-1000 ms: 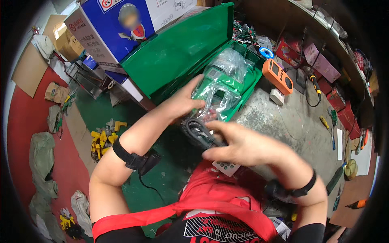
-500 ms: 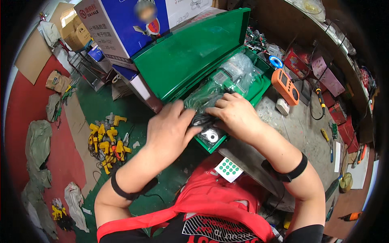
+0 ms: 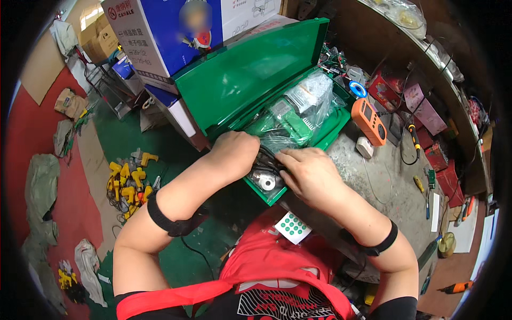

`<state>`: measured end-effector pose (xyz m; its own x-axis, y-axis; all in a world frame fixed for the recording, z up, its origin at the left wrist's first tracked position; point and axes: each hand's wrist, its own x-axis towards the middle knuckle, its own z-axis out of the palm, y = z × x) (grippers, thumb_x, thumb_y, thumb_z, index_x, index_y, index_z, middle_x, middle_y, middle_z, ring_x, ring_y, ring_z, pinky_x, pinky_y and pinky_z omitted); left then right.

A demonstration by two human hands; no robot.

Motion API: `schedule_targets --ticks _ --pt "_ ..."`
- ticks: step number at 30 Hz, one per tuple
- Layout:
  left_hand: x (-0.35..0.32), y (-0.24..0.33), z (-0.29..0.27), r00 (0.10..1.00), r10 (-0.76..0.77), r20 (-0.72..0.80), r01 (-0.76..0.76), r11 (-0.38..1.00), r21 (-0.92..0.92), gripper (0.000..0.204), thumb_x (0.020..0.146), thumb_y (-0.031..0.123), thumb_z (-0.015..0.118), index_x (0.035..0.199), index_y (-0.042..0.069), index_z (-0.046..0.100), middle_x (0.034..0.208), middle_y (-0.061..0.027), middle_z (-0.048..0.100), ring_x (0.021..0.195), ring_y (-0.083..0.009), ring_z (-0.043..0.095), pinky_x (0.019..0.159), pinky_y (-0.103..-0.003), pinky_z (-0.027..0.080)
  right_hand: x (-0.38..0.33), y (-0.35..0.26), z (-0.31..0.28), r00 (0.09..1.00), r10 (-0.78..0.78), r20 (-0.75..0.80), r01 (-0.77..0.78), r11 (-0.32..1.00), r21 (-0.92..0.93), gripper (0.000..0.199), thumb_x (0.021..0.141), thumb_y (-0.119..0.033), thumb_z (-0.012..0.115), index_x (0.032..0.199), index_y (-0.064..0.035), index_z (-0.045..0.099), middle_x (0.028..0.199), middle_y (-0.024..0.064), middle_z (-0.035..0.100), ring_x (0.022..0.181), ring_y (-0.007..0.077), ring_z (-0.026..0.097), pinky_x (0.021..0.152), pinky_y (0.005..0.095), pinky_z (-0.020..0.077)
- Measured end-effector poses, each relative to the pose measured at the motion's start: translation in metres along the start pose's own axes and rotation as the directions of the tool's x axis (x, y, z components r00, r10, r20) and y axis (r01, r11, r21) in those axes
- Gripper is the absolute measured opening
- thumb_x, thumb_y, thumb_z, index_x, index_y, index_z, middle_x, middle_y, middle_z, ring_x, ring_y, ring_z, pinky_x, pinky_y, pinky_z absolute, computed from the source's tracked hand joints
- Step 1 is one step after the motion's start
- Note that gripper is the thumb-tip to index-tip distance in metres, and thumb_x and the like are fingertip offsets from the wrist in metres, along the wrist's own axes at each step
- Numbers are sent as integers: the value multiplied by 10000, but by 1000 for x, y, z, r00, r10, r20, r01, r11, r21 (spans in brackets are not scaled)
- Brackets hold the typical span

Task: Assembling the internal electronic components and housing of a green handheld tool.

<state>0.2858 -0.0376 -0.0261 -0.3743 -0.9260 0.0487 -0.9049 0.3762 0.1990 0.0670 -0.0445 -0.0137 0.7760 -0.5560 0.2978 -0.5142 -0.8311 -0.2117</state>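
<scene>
An open green tool case (image 3: 250,80) lies on the workbench with its lid raised. Inside it sits a green tool wrapped in a clear plastic bag (image 3: 298,114). My left hand (image 3: 234,152) presses into the near end of the case, fingers curled around a black cord and a round metal part (image 3: 265,181). My right hand (image 3: 309,173) lies flat beside it on the same end of the case, pushing the black cord down. What lies under both palms is hidden.
An orange meter (image 3: 369,121) lies right of the case, with a blue tape roll (image 3: 358,89) behind it. A blue and white cardboard box (image 3: 176,37) stands behind the lid. Yellow parts (image 3: 130,178) litter the floor at left. Screwdrivers and small boxes crowd the bench's right side.
Both hands have come down from the plastic bag to the near end of the case and now press the black cord into it. The camera has shifted slightly.
</scene>
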Motion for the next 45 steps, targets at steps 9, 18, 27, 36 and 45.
schedule_targets --ticks 9,18,27,36,45 --pt "-48 27 -76 523 68 -850 16 996 89 141 762 52 747 864 26 654 814 -117 611 749 -291 620 638 -356 503 -21 27 -24 978 -2 -207 -21 994 -111 197 844 -176 658 1014 -81 680 1043 87 671 1049 304 590 963 435 425" --pt "-39 18 -40 431 -307 -849 165 951 -260 680 851 120 734 1424 -22 396 1299 -195 513 1115 -298 547 886 -376 491 -57 69 -40 816 548 -181 -433 789 435 155 860 -107 656 989 -36 706 956 128 689 899 300 645 814 376 498" --pt "-57 61 -21 765 70 -641 -106 994 -19 603 800 438 734 1217 16 626 1284 -178 553 1206 -390 494 992 -482 400 -88 79 -34 733 672 -106 -527 659 536 200 854 -124 662 1038 -59 702 992 113 683 936 288 644 847 374 499" --pt "-58 64 17 900 137 -414 -142 990 19 761 710 299 812 1370 70 511 1462 -171 456 1355 -403 411 1093 -567 307 -47 112 -28 741 545 -393 -554 826 101 320 811 -172 689 1114 -81 635 1149 124 608 1041 335 601 899 444 492" --pt "-106 71 21 888 149 -434 -92 985 149 563 748 164 702 1289 52 591 1401 -196 531 1279 -412 505 1053 -547 362 -85 128 -20 713 571 -406 -518 820 243 333 795 -102 660 1121 -41 634 1100 170 634 949 342 658 839 423 528"
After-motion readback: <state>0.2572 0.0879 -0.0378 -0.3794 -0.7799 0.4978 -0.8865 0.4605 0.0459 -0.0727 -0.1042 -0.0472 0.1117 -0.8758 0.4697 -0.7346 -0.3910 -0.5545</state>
